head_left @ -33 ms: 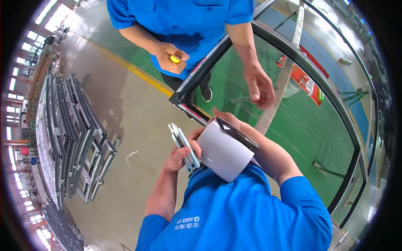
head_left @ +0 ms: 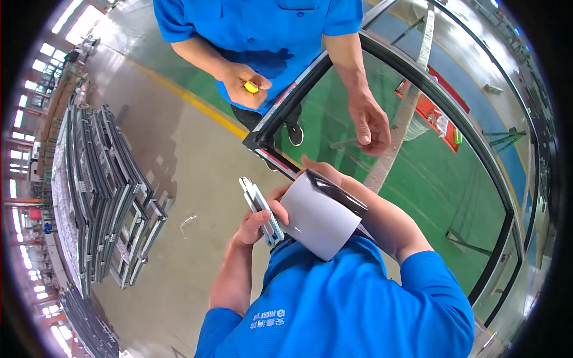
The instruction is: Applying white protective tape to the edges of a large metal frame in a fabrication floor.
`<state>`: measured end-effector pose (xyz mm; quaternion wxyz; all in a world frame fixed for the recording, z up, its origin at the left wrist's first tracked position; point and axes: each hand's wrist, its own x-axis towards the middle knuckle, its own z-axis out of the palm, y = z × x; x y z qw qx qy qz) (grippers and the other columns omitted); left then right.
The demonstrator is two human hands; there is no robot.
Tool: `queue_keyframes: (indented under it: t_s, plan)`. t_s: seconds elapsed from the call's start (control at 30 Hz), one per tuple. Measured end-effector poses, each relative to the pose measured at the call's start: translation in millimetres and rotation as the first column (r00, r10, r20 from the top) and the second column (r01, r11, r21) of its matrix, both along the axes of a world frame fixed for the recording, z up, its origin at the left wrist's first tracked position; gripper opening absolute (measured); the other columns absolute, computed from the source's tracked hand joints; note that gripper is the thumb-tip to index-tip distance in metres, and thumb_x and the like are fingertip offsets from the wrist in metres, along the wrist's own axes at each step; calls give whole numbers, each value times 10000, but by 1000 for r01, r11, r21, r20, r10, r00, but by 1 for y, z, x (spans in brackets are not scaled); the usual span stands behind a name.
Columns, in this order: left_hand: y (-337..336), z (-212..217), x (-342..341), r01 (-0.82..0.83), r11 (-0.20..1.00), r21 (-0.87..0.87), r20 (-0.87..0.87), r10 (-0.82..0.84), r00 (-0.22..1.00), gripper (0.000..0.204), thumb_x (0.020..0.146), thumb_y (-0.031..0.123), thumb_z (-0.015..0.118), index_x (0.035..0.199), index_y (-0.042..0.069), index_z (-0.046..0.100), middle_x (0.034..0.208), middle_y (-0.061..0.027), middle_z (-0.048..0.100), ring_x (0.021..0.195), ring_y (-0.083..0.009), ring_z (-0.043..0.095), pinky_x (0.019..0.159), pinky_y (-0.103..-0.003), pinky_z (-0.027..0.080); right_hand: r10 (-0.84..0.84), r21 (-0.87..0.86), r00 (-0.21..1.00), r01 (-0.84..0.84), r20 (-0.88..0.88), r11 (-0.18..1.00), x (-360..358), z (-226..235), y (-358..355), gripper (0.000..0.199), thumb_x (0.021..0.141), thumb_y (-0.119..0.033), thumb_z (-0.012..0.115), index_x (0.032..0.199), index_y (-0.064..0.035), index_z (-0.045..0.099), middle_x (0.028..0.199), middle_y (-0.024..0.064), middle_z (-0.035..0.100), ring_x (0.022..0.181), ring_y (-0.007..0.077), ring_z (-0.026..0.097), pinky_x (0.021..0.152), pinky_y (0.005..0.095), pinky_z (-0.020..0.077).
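Observation:
My left hand (head_left: 253,225) is closed around a silver utility knife (head_left: 253,197), with a ridged metal piece (head_left: 275,227) beside it. Its fingertips also press the side of a curled roll of film (head_left: 322,218), pale grey-white on the face and glossy black along one edge. The roll is close against my blue shirt. My right hand (head_left: 325,169) grips the roll's far side, thumb up; most of its fingers are hidden behind it. Across from me, a co-worker's hand (head_left: 243,83) holds a small yellow tool (head_left: 250,87). The co-worker's other hand (head_left: 370,122) hangs loosely over the glass.
A large black-framed glass pane (head_left: 418,179) lies to the right, its corner (head_left: 253,142) close beyond my hands. Below it are a wrapped bar (head_left: 406,113) and a red tray (head_left: 439,116). Several frames (head_left: 107,197) stand stacked at left. A small bent piece (head_left: 188,224) lies on the floor.

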<state>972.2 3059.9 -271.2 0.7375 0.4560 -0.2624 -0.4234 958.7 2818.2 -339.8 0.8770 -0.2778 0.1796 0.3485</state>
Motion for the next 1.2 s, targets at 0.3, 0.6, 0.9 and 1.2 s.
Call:
queue_keyframes:
  t_s: [0.3,0.6,0.9,1.2]
  plan:
    - [42,-22,-50,-161,943,291,-242,235,941,636,801,631,597,888,5,668,888,-100,640,835,-187,571,739,-298,433,319,-255,935,-349,-153,902,-9,-5,29,618,964,-614,434,1158,-61,630,1065,109,681,864,204,637,805,349,515]
    - [45,-6,-89,-403,894,194,-59,421,905,536,947,486,451,880,-15,630,834,-117,624,753,-168,556,673,-277,424,121,-545,912,123,391,830,-51,6,-42,323,906,78,524,1227,58,498,1180,182,623,1100,243,631,1007,380,499]
    - [25,-4,-105,-560,806,194,59,560,826,512,980,473,398,916,11,607,849,-85,586,739,-139,520,660,-274,398,472,-653,499,716,727,248,-130,140,7,118,882,-120,654,850,-28,587,681,48,542,595,156,527,570,266,412]
    - [4,-8,-100,-590,782,203,-152,620,770,464,988,495,449,1117,63,559,970,-39,584,894,-120,563,757,-272,443,821,-797,354,575,448,186,-95,148,81,688,765,-344,759,1296,-17,469,1012,144,539,891,313,593,753,387,522]
